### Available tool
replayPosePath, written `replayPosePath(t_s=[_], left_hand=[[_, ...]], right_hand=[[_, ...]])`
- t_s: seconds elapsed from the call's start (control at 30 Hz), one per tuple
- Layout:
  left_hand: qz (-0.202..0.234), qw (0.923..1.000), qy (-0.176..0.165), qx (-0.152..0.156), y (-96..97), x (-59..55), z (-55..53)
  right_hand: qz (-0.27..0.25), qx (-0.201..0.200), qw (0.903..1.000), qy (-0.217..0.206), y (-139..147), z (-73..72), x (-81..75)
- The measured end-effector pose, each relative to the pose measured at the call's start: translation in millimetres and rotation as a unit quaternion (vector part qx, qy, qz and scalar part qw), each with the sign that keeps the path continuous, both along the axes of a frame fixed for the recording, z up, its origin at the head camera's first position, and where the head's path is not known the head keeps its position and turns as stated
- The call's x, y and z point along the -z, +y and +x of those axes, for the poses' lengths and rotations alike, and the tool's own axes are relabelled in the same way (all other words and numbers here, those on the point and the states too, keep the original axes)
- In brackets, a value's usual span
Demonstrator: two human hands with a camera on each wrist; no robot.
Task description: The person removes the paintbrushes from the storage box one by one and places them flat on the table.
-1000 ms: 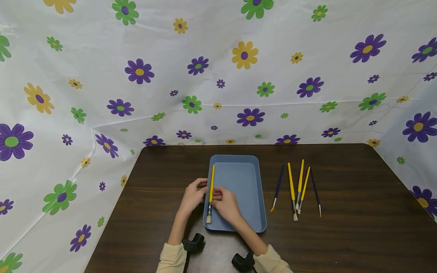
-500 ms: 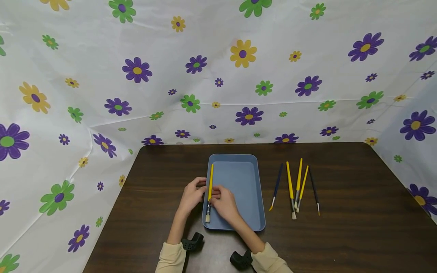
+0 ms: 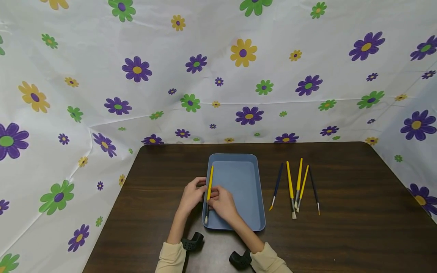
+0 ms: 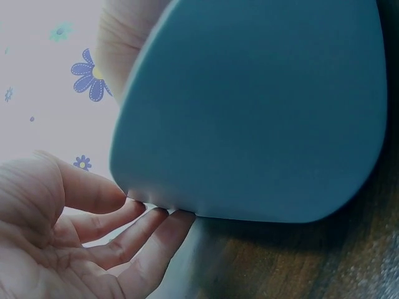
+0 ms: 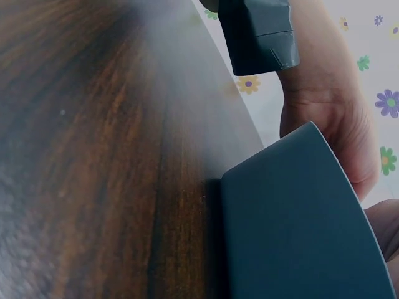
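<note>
In the head view a blue-grey tray (image 3: 240,185) stands on the table. My right hand (image 3: 223,204) reaches over it and pinches the lower handle of a yellow-handled flat paintbrush (image 3: 210,176) along the tray's left side. The brush's pale bristles (image 3: 206,219) point toward me at the near left corner. My left hand (image 3: 192,195) rests at the tray's left edge. In the left wrist view, the fingertips of my left hand (image 4: 93,243) touch the tray's outer wall (image 4: 262,112). Part of the right hand (image 4: 128,47) shows beyond the rim.
Right of the tray lie a dark blue brush (image 3: 278,182), several yellow-handled brushes (image 3: 290,180) and a thin black brush (image 3: 314,189). Each wrist wears a black camera mount, one on the left (image 3: 193,242). A flowered cloth (image 3: 218,68) hangs behind the brown table (image 3: 164,167).
The brush in the right hand has tilted slightly, its bristle end shifting left against the tray's edge. Both hands and the tray stay nearly where they were.
</note>
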State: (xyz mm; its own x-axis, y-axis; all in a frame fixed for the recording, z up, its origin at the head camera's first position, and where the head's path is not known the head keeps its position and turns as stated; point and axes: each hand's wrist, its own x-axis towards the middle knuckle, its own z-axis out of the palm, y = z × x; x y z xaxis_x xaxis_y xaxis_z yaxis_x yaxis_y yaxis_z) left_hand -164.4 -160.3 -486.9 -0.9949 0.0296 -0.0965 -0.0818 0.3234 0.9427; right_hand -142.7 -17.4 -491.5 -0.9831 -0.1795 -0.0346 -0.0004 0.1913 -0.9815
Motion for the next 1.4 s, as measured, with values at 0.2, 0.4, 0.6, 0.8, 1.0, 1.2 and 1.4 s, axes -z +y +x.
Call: replayPosePath(t_s=[0.2,0.4,0.6,0.8,1.0,1.2,1.4], left_hand=[[-0.003,1.0,0.001,0.0,-0.2,-0.5,-0.4],[-0.003,1.0,-0.001,0.001,-0.5,-1.6,1.0],[-0.004,1.0,0.0,0.0,-0.1,-1.7,1.3],[-0.005,1.0,-0.001,-0.001,0.7,-0.8,0.5],[-0.004,1.0,-0.001,0.002,0.9,-0.1,-0.1],[0.0,1.0,0.0,0.005,0.7,-0.2,-0.3],[-0.003,1.0,-0.002,0.001,0.3,0.4,-0.1]], right_hand=[[0.005,-0.005,1.0,-0.001,-0.6,-0.9,-0.4],[0.005,-0.009,0.9999,0.0,-0.4,-1.1,-0.1],[0.009,-0.009,0.9999,-0.002,-0.4,-1.0,-1.3],[0.004,-0.003,0.9998,-0.02,0.8,-1.5,-0.4],[-0.007,0.005,0.999,-0.045,3.4,-2.8,-2.4],[-0.022,0.019,0.9988,-0.04,10.7,-3.4,-12.4],[-0.063,0.035,0.9965,-0.043,27.7,-6.6,-27.0]])
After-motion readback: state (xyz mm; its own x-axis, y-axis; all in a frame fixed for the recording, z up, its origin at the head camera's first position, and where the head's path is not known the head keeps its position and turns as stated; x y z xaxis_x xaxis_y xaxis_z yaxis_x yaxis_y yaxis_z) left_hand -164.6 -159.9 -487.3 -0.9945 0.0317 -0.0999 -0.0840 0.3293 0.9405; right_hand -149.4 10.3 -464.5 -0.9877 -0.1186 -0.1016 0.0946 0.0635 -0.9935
